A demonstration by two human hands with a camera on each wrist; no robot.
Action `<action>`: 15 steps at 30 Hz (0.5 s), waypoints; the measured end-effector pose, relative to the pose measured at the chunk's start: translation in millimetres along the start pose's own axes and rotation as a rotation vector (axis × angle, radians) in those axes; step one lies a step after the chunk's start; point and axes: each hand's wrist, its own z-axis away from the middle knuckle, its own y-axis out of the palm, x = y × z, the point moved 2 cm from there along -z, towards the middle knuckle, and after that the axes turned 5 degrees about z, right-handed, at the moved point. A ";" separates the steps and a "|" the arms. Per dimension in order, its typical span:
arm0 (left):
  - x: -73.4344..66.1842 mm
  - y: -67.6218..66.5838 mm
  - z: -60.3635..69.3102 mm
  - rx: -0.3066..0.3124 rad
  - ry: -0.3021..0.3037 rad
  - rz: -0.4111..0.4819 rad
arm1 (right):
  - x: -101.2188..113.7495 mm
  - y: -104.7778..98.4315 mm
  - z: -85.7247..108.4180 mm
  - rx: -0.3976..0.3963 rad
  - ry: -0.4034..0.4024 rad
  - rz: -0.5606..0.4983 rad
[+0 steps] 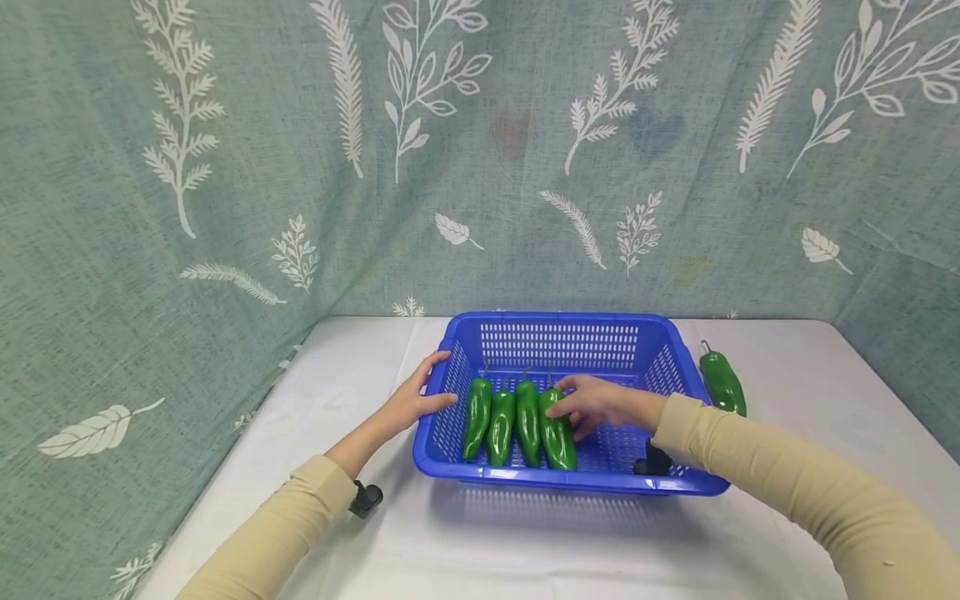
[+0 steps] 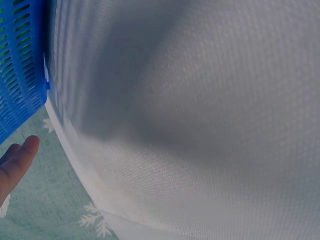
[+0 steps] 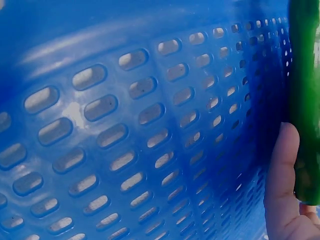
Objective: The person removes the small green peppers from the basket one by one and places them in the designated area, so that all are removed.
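Observation:
Several glossy green peppers [image 1: 502, 427] lie side by side in the left half of a blue perforated plastic basket [image 1: 525, 477], stems toward the far wall. My right hand [image 1: 600, 402] reaches in over the basket's right side and grips the rightmost pepper [image 1: 558, 446] of the row near its stem end. In the right wrist view the thumb lies along that pepper [image 3: 305, 100]. At the basket's left rim, my left hand [image 1: 405, 404] has its fingers and thumb spread and extended, touching the rim. Only some of its fingers [image 2: 20, 160] show in the left wrist view.
One more green pepper [image 1: 723, 383] lies on the white tablecloth [image 1: 352, 367], right of the basket and partly behind the right sleeve [image 1: 780, 467]. A grey-green curtain [image 1: 480, 275] with white leaf prints hangs behind and to the left of the table.

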 end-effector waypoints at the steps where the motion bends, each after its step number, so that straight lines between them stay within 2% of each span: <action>1: 0.0 -0.1 0.0 0.000 0.001 0.001 | 0.5 0.1 0.5 -0.004 -0.001 0.003; 7: -0.4 -0.2 0.5 -0.003 -0.003 -0.003 | 4.6 -0.5 2.9 -0.024 -0.032 0.007; 15: 0.1 -0.1 0.5 -0.011 -0.008 -0.020 | 11.0 -4.5 5.1 -0.005 -0.102 -0.022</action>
